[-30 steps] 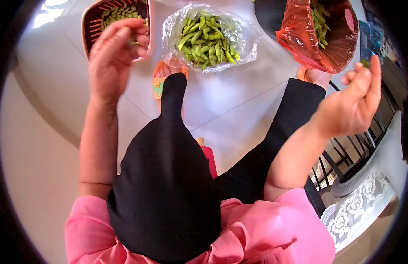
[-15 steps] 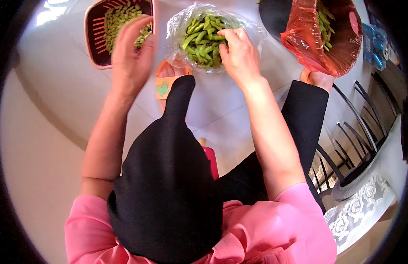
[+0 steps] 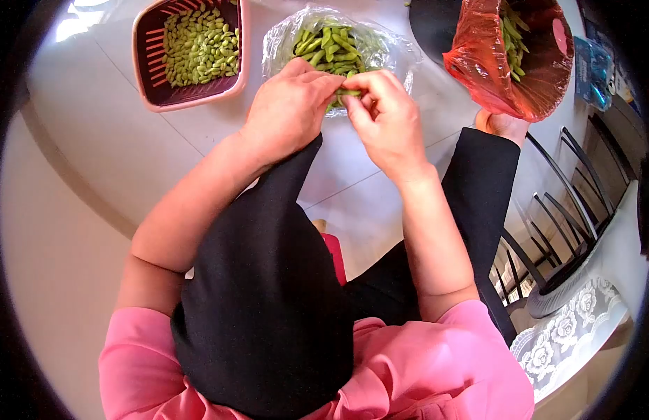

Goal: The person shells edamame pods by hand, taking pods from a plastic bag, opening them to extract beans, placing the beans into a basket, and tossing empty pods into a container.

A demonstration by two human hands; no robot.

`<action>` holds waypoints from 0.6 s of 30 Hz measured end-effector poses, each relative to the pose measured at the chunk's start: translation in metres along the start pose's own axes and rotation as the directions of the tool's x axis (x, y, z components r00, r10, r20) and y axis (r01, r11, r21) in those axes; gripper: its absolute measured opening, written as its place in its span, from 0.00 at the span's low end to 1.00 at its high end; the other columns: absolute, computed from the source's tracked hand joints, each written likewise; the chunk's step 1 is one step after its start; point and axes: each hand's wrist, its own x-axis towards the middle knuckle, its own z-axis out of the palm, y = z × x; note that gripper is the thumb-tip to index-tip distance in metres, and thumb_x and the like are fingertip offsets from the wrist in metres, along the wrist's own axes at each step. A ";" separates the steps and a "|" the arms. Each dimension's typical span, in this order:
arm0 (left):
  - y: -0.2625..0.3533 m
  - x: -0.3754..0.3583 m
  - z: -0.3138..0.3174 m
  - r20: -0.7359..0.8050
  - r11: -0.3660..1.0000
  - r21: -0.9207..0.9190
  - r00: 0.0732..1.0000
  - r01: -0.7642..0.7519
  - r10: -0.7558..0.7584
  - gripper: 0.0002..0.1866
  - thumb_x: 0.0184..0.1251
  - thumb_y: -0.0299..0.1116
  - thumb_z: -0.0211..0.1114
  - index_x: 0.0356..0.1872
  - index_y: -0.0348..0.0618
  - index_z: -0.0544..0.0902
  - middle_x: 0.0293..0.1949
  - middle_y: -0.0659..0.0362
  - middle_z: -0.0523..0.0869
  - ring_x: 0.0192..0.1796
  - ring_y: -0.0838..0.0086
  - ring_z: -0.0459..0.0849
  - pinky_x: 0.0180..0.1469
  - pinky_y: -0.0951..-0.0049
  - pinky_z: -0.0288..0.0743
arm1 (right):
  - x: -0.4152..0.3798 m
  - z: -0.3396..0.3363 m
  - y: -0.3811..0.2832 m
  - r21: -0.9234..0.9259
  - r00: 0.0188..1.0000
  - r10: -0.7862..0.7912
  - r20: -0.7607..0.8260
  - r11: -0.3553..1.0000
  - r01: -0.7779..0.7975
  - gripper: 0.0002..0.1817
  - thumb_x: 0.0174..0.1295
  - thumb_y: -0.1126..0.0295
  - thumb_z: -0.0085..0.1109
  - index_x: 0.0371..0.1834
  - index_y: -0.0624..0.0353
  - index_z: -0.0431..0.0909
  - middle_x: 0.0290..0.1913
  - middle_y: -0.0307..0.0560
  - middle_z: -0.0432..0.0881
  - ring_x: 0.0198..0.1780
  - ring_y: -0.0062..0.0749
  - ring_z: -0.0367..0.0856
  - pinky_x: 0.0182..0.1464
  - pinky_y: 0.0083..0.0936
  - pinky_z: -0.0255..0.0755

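Note:
A green bean pod (image 3: 350,92) is pinched between my two hands, in front of the clear plastic bag (image 3: 275,43). My left hand (image 3: 291,105) has its fingers closed at the pod's left end. Closed on the other end is my right hand (image 3: 389,115), thumb and forefinger together. Many whole green pods (image 3: 327,46) lie heaped in the bag just beyond my fingers. To the left stands a pink-rimmed basket (image 3: 140,70) with slotted dark walls, holding a layer of shelled green beans (image 3: 198,52).
At the right a red plastic bag (image 3: 478,84) gapes open, with more pods inside. A blue package (image 3: 594,73) lies past it. My black-trousered knee (image 3: 282,175) rises close under my left wrist. Black chair legs (image 3: 569,210) and a lace cloth (image 3: 566,329) are at the right.
My left hand has moved right from over the basket to meet my right hand. My right hand has drawn back from the heap with a pod, now held by both.

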 end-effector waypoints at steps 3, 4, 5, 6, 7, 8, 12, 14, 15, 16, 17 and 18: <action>0.007 -0.001 -0.002 -0.019 0.991 -0.100 0.996 0.087 -0.089 0.13 0.54 0.27 0.63 0.43 0.40 0.80 0.37 0.51 0.83 0.41 0.60 0.80 0.44 0.66 0.74 | -0.002 0.009 0.000 0.650 0.883 0.467 -0.047 0.685 -0.328 0.10 0.57 0.71 0.61 0.36 0.66 0.76 0.30 0.34 0.76 0.29 0.12 0.70 0.30 0.14 0.67; 0.008 -0.001 -0.003 -0.048 0.979 -0.156 0.989 0.130 -0.139 0.13 0.55 0.28 0.64 0.43 0.39 0.81 0.37 0.50 0.83 0.40 0.60 0.81 0.43 0.67 0.74 | -0.002 0.008 -0.001 0.652 0.884 0.464 -0.047 0.685 -0.325 0.10 0.57 0.71 0.61 0.36 0.66 0.76 0.30 0.34 0.76 0.29 0.12 0.70 0.30 0.14 0.67; 0.009 -0.002 -0.001 -0.048 0.980 -0.154 0.989 0.130 -0.138 0.13 0.55 0.28 0.64 0.43 0.39 0.81 0.37 0.50 0.83 0.40 0.60 0.81 0.43 0.67 0.74 | -0.003 0.006 -0.002 0.706 0.844 0.529 0.082 0.567 -0.424 0.09 0.57 0.71 0.61 0.35 0.66 0.77 0.28 0.34 0.77 0.28 0.13 0.71 0.29 0.14 0.67; 0.010 -0.004 0.003 -0.049 0.974 -0.163 0.985 0.156 -0.166 0.13 0.55 0.28 0.64 0.43 0.38 0.80 0.36 0.50 0.83 0.39 0.60 0.82 0.41 0.67 0.75 | -0.004 0.005 -0.003 0.736 0.789 0.575 0.216 0.435 -0.519 0.08 0.57 0.71 0.61 0.34 0.66 0.79 0.26 0.35 0.77 0.26 0.14 0.71 0.29 0.14 0.67; 0.012 -0.005 0.005 -0.050 0.968 -0.173 0.980 0.183 -0.194 0.14 0.55 0.29 0.64 0.43 0.37 0.80 0.36 0.49 0.83 0.38 0.59 0.82 0.40 0.68 0.75 | -0.004 0.010 -0.002 0.712 0.802 0.579 0.148 0.500 -0.492 0.07 0.56 0.72 0.60 0.32 0.65 0.81 0.23 0.34 0.77 0.25 0.13 0.70 0.28 0.13 0.66; 0.013 -0.005 0.005 -0.049 0.968 -0.173 0.980 0.182 -0.193 0.14 0.55 0.29 0.64 0.43 0.37 0.80 0.36 0.49 0.83 0.38 0.59 0.82 0.40 0.68 0.75 | -0.005 0.011 -0.003 0.713 0.801 0.580 0.147 0.500 -0.492 0.07 0.56 0.72 0.60 0.32 0.65 0.81 0.23 0.34 0.77 0.25 0.13 0.70 0.28 0.13 0.66; 0.014 -0.005 0.001 0.062 0.940 -0.188 0.958 0.285 -0.278 0.14 0.55 0.33 0.64 0.42 0.40 0.80 0.34 0.50 0.84 0.35 0.59 0.83 0.38 0.65 0.76 | -0.008 0.013 0.000 0.610 0.854 0.517 0.048 0.662 -0.436 0.05 0.54 0.73 0.60 0.28 0.65 0.80 0.22 0.33 0.77 0.24 0.12 0.69 0.27 0.14 0.65; 0.014 -0.005 0.002 0.100 0.932 -0.176 0.947 0.318 -0.304 0.13 0.55 0.36 0.63 0.40 0.43 0.81 0.34 0.51 0.84 0.35 0.58 0.83 0.37 0.62 0.76 | -0.010 0.013 0.002 0.622 0.865 0.499 0.050 0.662 -0.418 0.05 0.53 0.74 0.60 0.27 0.66 0.79 0.21 0.33 0.76 0.24 0.11 0.68 0.27 0.14 0.65; 0.013 -0.006 0.004 0.104 0.923 -0.209 0.946 0.324 -0.308 0.12 0.55 0.36 0.63 0.39 0.43 0.81 0.32 0.51 0.84 0.35 0.57 0.83 0.37 0.62 0.76 | -0.010 0.012 0.003 0.620 0.868 0.494 0.057 0.664 -0.418 0.05 0.52 0.74 0.59 0.25 0.65 0.78 0.21 0.33 0.76 0.24 0.11 0.68 0.26 0.14 0.65; 0.013 -0.007 0.005 0.107 0.913 -0.240 0.944 0.330 -0.313 0.11 0.55 0.36 0.63 0.38 0.43 0.81 0.31 0.51 0.84 0.34 0.57 0.83 0.36 0.62 0.76 | -0.011 0.011 0.002 0.619 0.871 0.487 0.065 0.665 -0.418 0.05 0.52 0.75 0.59 0.23 0.65 0.77 0.21 0.32 0.75 0.23 0.11 0.68 0.26 0.14 0.65; 0.014 -0.007 0.004 0.106 0.913 -0.240 0.943 0.331 -0.314 0.11 0.55 0.36 0.63 0.38 0.43 0.81 0.31 0.51 0.84 0.34 0.57 0.83 0.36 0.62 0.76 | -0.011 0.011 0.001 0.619 0.871 0.486 0.066 0.665 -0.418 0.05 0.52 0.75 0.59 0.23 0.65 0.77 0.21 0.32 0.75 0.23 0.11 0.68 0.26 0.14 0.65; 0.015 -0.007 0.003 0.102 0.911 -0.256 0.946 0.324 -0.308 0.11 0.55 0.36 0.63 0.38 0.43 0.81 0.30 0.51 0.84 0.34 0.57 0.83 0.36 0.62 0.76 | -0.010 0.011 -0.002 0.589 0.869 0.494 0.039 0.691 -0.419 0.05 0.51 0.76 0.58 0.22 0.65 0.76 0.20 0.32 0.75 0.23 0.11 0.68 0.26 0.14 0.65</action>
